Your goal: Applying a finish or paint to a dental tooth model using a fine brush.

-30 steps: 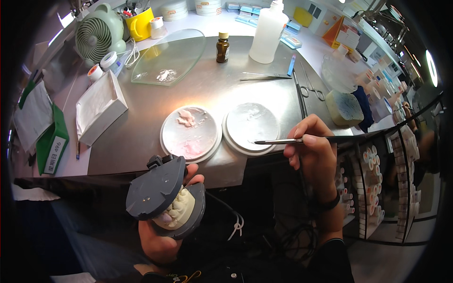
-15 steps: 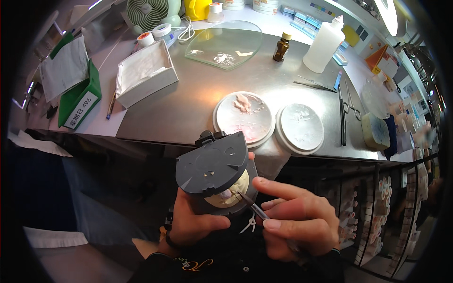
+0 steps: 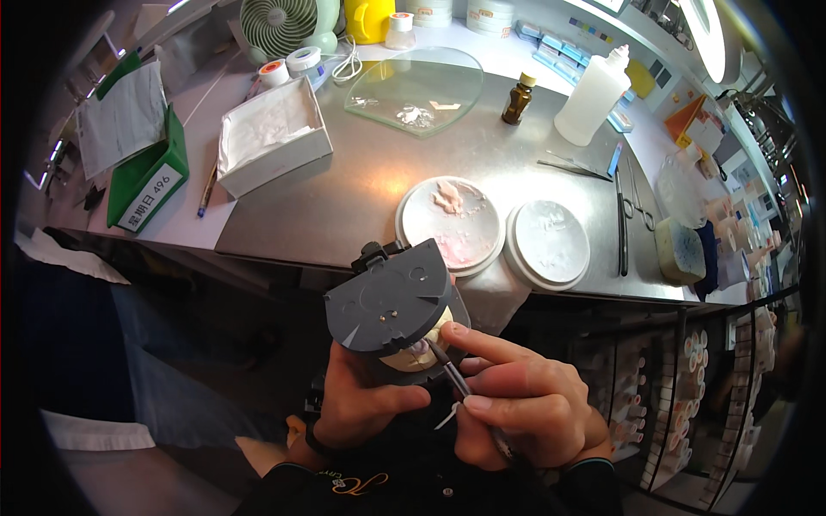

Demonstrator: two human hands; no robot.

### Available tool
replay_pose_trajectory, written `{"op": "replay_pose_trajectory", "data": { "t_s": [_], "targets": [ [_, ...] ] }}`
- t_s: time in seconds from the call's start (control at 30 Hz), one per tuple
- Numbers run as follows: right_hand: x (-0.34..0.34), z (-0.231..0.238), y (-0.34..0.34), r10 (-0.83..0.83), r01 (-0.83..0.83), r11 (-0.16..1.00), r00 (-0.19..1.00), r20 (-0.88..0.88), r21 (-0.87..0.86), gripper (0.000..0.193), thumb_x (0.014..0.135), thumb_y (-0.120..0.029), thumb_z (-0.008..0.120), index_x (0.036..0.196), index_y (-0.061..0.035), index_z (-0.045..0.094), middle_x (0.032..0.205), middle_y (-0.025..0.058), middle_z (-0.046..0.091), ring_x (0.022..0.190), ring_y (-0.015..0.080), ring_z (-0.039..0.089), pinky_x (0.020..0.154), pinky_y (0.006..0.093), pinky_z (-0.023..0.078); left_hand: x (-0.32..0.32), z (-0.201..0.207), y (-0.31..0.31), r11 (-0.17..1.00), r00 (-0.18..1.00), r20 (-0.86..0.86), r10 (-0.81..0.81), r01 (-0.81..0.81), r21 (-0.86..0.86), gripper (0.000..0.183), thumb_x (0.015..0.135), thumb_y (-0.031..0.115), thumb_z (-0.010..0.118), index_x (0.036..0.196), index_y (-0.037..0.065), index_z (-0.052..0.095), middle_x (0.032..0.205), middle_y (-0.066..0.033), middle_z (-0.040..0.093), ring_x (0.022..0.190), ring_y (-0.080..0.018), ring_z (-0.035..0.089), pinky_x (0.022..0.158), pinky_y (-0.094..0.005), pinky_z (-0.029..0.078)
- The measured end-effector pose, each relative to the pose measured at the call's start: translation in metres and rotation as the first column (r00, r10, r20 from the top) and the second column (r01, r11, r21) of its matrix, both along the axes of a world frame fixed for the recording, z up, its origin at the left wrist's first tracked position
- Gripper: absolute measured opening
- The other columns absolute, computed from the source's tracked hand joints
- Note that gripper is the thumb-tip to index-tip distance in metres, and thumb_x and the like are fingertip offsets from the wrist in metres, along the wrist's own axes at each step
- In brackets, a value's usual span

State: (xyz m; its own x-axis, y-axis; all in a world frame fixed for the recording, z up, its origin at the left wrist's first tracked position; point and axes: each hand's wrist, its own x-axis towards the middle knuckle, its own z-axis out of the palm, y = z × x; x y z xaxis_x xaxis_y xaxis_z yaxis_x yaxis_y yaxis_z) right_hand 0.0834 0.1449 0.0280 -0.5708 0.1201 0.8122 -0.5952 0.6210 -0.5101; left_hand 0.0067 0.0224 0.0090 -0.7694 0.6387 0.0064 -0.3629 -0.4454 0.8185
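Note:
My left hand (image 3: 366, 400) is closed around a dark grey dental articulator (image 3: 387, 301), held in front of the bench's near edge. Between its plates sits a cream dental cast (image 3: 404, 358) with a small pinkish-white piece on it, partly hidden by the upper plate. In my right hand (image 3: 533, 400) a fine brush (image 3: 449, 370) is pinched, its dark tip at the teeth of the cast. Just beyond the articulator, a round white dish (image 3: 417, 215) carries pinkish paste. Beside it stands a second round dish (image 3: 551, 241) with whitish residue.
On the metal bench (image 3: 344, 206) are a glass slab (image 3: 396, 82), a brown bottle (image 3: 518, 99), a white squeeze bottle (image 3: 592, 99), tweezers (image 3: 576, 169) and scissors (image 3: 637, 202). A tissue-filled box (image 3: 275, 138) and green tray (image 3: 146, 189) stand left, a sponge (image 3: 680, 249) right.
My right hand has shifted slightly left and down, and the brush now stands more steeply, its tip closer to the small pinkish-white piece. The articulator remains in my left hand.

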Motion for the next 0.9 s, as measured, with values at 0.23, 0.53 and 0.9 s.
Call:
{"op": "replay_pose_trajectory", "data": {
  "t_s": [0.23, 0.53, 0.9],
  "targets": [
    [0.009, 0.011, 0.003, 0.039, -0.055, 0.996, 0.976, 0.216, 0.067, 0.031, 0.071, 0.003, 0.067, 0.094, -0.0049, 0.048, 0.08, 0.013, 0.059, 0.092, 0.0417, 0.062, 0.069, 0.0367, 0.058, 0.001, -0.001, 0.001, 1.0, 1.0, -0.002, 0.009, -0.009, 0.009, 0.092, 0.058, 0.026, 0.076, 0.132, -0.007, 0.033, 0.134, -0.0266, 0.037, 0.125, -0.0359, 0.039, 0.107, -0.0443, 0.026],
    [0.0, 0.0, 0.008, 0.117, -0.111, 0.989, 0.991, 0.065, -0.093, 0.03, 0.066, 0.005, 0.07, 0.09, 0.001, 0.052, 0.072, 0.012, 0.061, 0.085, 0.0384, 0.066, 0.058, 0.0317, 0.056, 0.0, 0.001, 0.001, 1.0, 1.0, 0.024, -0.001, 0.0, 0.009, 0.089, 0.058, 0.026, 0.074, 0.133, -0.002, 0.035, 0.134, -0.0234, 0.039, 0.127, -0.0354, 0.036, 0.109, -0.0474, 0.022],
    [0.005, 0.009, 0.008, 0.096, -0.081, 0.994, 0.968, 0.234, -0.072, 0.031, 0.073, 0.003, 0.066, 0.094, -0.0069, 0.044, 0.077, 0.0123, 0.062, 0.093, 0.0403, 0.063, 0.071, 0.0397, 0.057, -0.001, 0.002, 0.001, 0.999, 0.999, 0.049, -0.019, 0.017, 0.038, 0.085, 0.057, 0.022, 0.071, 0.131, -0.002, 0.037, 0.133, -0.0232, 0.04, 0.126, -0.036, 0.037, 0.108, -0.0468, 0.023]
  ]
}}
